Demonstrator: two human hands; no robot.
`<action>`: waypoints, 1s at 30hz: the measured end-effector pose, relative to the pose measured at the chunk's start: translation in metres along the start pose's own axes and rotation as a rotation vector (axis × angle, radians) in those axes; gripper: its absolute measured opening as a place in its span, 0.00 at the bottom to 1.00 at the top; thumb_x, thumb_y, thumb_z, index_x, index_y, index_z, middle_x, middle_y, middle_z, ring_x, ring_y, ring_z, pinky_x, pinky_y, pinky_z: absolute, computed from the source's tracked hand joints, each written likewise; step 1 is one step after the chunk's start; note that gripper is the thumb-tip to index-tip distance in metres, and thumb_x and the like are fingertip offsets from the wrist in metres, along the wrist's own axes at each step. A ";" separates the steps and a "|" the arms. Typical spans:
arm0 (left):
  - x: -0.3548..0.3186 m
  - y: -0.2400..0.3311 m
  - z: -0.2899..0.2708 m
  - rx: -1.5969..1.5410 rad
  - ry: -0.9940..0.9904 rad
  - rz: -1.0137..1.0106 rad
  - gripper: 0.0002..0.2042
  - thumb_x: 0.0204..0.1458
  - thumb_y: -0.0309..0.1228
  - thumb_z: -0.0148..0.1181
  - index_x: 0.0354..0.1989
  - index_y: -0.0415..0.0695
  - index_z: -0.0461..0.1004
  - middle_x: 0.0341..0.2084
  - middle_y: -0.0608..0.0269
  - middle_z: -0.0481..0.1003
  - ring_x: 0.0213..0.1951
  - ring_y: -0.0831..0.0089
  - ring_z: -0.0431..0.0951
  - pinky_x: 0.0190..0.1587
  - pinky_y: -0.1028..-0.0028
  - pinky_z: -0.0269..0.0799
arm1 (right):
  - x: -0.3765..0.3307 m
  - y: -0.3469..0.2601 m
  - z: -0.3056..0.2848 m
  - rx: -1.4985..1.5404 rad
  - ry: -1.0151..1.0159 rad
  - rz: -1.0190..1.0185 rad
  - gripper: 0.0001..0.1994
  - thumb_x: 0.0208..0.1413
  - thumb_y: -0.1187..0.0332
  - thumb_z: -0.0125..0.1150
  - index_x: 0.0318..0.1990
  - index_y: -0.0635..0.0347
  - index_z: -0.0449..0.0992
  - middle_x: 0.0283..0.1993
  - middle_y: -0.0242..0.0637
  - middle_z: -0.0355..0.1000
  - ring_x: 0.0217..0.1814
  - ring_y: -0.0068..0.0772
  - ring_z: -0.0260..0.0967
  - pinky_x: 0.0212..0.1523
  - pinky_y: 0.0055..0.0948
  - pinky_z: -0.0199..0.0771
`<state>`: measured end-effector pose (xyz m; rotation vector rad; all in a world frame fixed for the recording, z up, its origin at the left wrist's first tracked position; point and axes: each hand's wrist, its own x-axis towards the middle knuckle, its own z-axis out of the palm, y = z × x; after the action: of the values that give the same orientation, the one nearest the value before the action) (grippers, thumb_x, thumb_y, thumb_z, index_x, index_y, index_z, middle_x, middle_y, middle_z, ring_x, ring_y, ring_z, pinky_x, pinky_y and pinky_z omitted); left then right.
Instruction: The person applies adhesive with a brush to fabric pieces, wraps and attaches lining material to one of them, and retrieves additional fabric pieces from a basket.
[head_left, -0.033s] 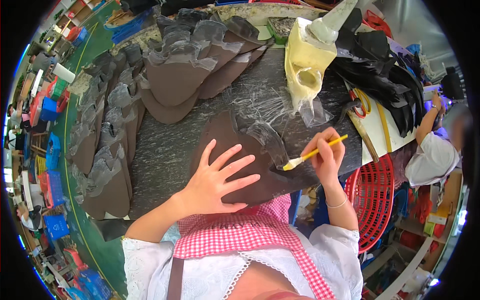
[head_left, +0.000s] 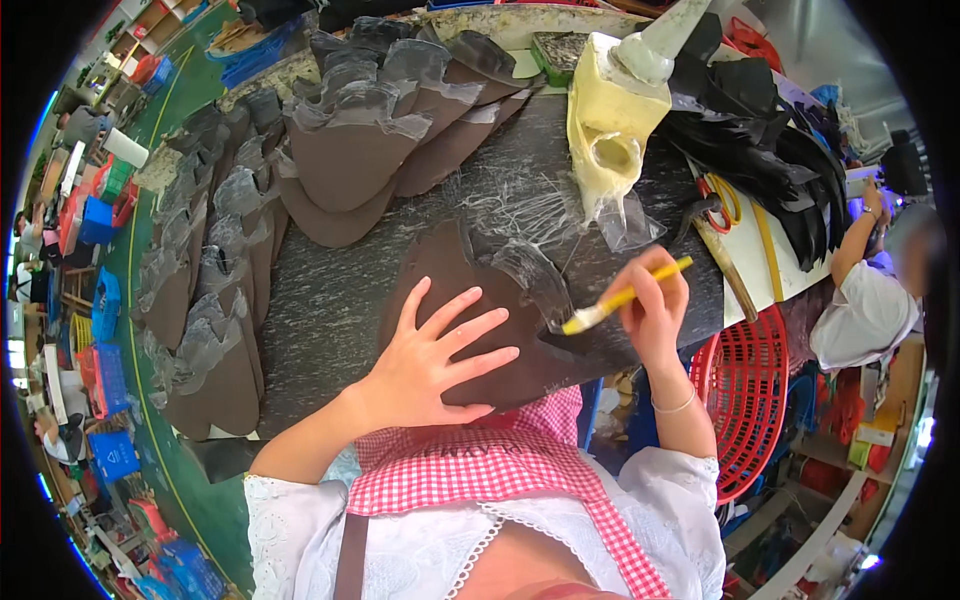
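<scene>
My left hand (head_left: 430, 360) lies flat with fingers spread on a dark brown, curved shoe-upper piece (head_left: 545, 368), at the table's near edge. A glossy, glue-like band (head_left: 536, 278) runs along the piece's inner edge. My right hand (head_left: 655, 305) pinches a yellow-handled brush (head_left: 588, 317). Its pale bristles touch or hover just over the right end of that band; I cannot tell which. Beyond my right hand stands a yellow, glue-crusted container (head_left: 610, 105) with a round front opening and a pale cone on top. Clear strands trail from it onto the table.
Overlapping brown pieces (head_left: 350, 160) are stacked at the far left, with more in a row (head_left: 215, 350) along the left edge. Scissors (head_left: 722, 200) and black material (head_left: 770, 150) lie at the right. A red basket (head_left: 742, 400) stands below; a person (head_left: 865, 300) works beyond.
My right hand and the brush have shifted slightly, the brush tip a little to the left. My left hand and the brown piece stay in place.
</scene>
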<state>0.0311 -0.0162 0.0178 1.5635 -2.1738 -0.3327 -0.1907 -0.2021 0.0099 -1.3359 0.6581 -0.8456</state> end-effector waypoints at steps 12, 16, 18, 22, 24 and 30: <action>-0.002 -0.003 0.006 0.020 0.076 0.019 0.30 0.33 0.45 0.69 0.52 0.63 0.74 0.53 0.62 0.66 0.59 0.58 0.64 0.64 0.41 0.43 | 0.038 -0.029 0.070 -0.540 -0.507 -0.724 0.08 0.49 0.73 0.63 0.32 0.62 0.69 0.32 0.43 0.73 0.23 0.33 0.68 0.25 0.26 0.69; -0.003 -0.002 0.005 0.020 0.068 0.019 0.30 0.36 0.48 0.67 0.53 0.61 0.73 0.53 0.61 0.65 0.60 0.59 0.62 0.63 0.37 0.42 | -0.021 -0.012 0.027 -0.551 -0.401 -0.647 0.07 0.39 0.73 0.64 0.26 0.59 0.71 0.23 0.37 0.69 0.21 0.35 0.70 0.22 0.27 0.68; 0.000 -0.002 0.005 0.028 0.053 0.044 0.29 0.36 0.48 0.67 0.52 0.60 0.74 0.53 0.61 0.66 0.60 0.60 0.62 0.64 0.38 0.42 | -0.058 -0.012 0.008 -0.505 -0.337 -0.409 0.06 0.41 0.73 0.63 0.25 0.59 0.71 0.23 0.36 0.72 0.19 0.30 0.70 0.21 0.25 0.68; -0.003 -0.004 0.006 0.021 0.051 0.035 0.29 0.36 0.48 0.67 0.52 0.60 0.74 0.53 0.60 0.66 0.60 0.59 0.62 0.64 0.38 0.43 | -0.082 -0.040 0.005 -0.208 -0.082 -0.325 0.06 0.45 0.72 0.62 0.27 0.62 0.71 0.29 0.40 0.75 0.26 0.26 0.73 0.27 0.26 0.73; -0.003 -0.003 0.005 0.052 0.058 0.040 0.29 0.36 0.48 0.67 0.52 0.58 0.74 0.53 0.59 0.66 0.60 0.58 0.62 0.64 0.38 0.44 | -0.079 -0.042 0.014 -0.149 -0.037 -0.322 0.06 0.47 0.72 0.62 0.30 0.63 0.72 0.32 0.42 0.75 0.30 0.26 0.73 0.30 0.27 0.73; -0.003 0.006 0.004 0.047 0.032 0.025 0.30 0.34 0.43 0.68 0.52 0.54 0.73 0.54 0.53 0.66 0.61 0.52 0.63 0.63 0.43 0.50 | -0.061 -0.038 -0.003 -0.327 -0.153 -0.158 0.03 0.48 0.78 0.57 0.28 0.63 0.69 0.25 0.38 0.73 0.24 0.22 0.68 0.26 0.21 0.67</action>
<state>0.0246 -0.0115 0.0162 1.5551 -2.1891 -0.2486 -0.2326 -0.1547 0.0431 -1.7480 0.5924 -0.7728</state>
